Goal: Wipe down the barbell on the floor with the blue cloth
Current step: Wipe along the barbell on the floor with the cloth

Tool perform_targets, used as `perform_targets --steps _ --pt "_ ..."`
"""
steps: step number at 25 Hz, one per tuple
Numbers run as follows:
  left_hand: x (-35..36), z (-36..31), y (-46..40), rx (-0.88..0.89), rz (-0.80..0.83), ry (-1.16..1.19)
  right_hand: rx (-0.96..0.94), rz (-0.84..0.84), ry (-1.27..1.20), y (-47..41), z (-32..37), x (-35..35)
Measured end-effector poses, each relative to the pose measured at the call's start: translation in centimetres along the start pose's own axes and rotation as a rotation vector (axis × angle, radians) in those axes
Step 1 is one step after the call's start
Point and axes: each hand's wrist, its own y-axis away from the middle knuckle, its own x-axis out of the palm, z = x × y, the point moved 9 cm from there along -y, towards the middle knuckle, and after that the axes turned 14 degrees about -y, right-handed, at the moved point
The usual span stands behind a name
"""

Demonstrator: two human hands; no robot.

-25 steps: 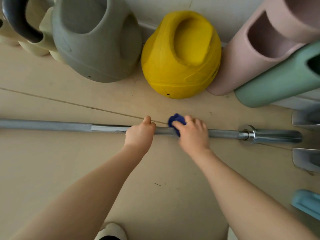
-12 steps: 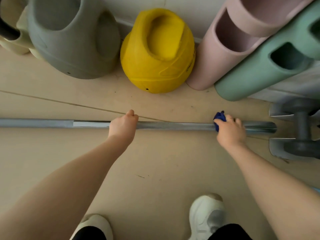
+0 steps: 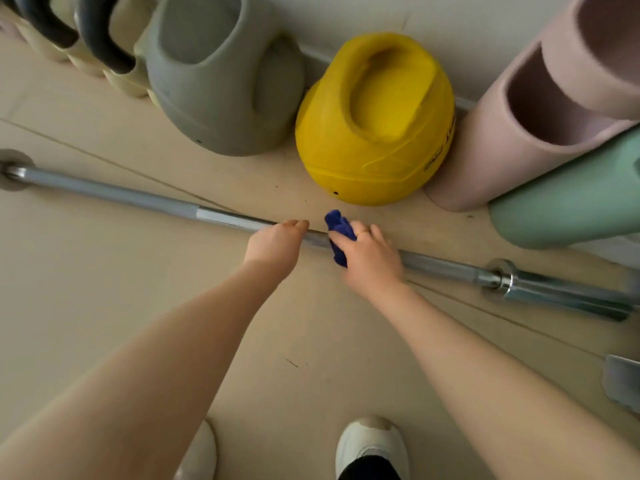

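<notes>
barbell (image 3: 440,264) lies on the floor just in front of the yellow kettlebell (image 3: 375,123). right hand (image 3: 370,259) clamps the blue cloth (image 3: 339,233) around its shaft (mid-bar), fingers curled tight. beside it, left hand (image 3: 275,244) grips the bare shaft, closed.

My left hand (image 3: 277,245) curls over the barbell (image 3: 138,199), which lies slantwise across the beige floor (image 3: 104,306), and just to its right my right hand (image 3: 370,256) presses the blue cloth (image 3: 339,230) around the shaft, the cloth bunched up and poking out past my fingers. Beyond the bar, against the wall, stand a grey kettlebell (image 3: 221,81), a yellow kettlebell (image 3: 374,123), a pink cylinder (image 3: 519,133) and a green cylinder (image 3: 571,195), all near it but none touching it. My white shoes (image 3: 372,445) show at the bottom edge between my forearms.
</notes>
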Motion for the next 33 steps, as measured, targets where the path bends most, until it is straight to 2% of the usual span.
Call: perform_targets --steps 3,4,5,8,10,12,14,16,19,21,23,25,27,29,33 --pt "0.6 0.7 0.4 0.035 0.037 0.028 0.399 -0.123 -0.030 1.3 -6.4 -2.1" --pt "0.6 1.1 0.5 0.008 0.026 0.043 0.452 -0.124 -0.048 1.5 -6.3 -1.9" --pt "0.3 1.4 0.6 -0.026 0.011 0.065 0.428 -0.122 -0.058 1.0 -4.9 -1.3" --pt "-0.5 1.0 1.0 -0.098 -0.014 0.144 0.194 -0.083 -0.172 -0.4 1.5 0.6" --pt "-1.2 0.8 1.7 -0.108 -0.030 0.149 0.026 -0.034 -0.156 -0.6 2.4 0.7" --pt "-1.5 2.2 2.8 -0.130 -0.028 0.119 0.068 0.019 -0.094 -0.8 -0.7 0.3" --pt "-1.5 4.1 3.9 -0.142 0.000 0.068 0.280 0.016 -0.090 -0.2 -4.6 -1.0" --pt "-1.7 6.5 4.3 -0.178 -0.021 0.049 0.411 -0.011 -0.124 0.2 -5.0 -1.3" --pt "-1.3 9.4 3.3 -0.240 -0.053 0.062 0.335 -0.083 -0.234 -0.5 0.9 1.0" --pt "-0.3 11.0 2.5 -0.217 -0.066 0.036 0.153 -0.102 -0.150 -0.8 5.6 3.0" --pt "0.1 12.4 1.8 -0.175 -0.094 0.011 0.047 -0.103 -0.017 -1.3 6.2 3.4" --pt "-0.1 13.1 1.6 -0.126 -0.151 -0.032 0.103 -0.160 0.077 -0.9 3.6 2.5" --pt "-0.3 13.8 1.7 -0.067 -0.234 -0.094 0.287 -0.238 0.057 0.0 1.8 1.6" --pt "-0.2 15.3 1.0 -0.025 -0.257 -0.134 0.407 -0.217 0.004 -0.8 3.1 2.3" --pt "0.2 16.6 -0.2 0.183 -0.312 -0.321 0.237 -0.092 0.024 -3.5 6.3 2.4"
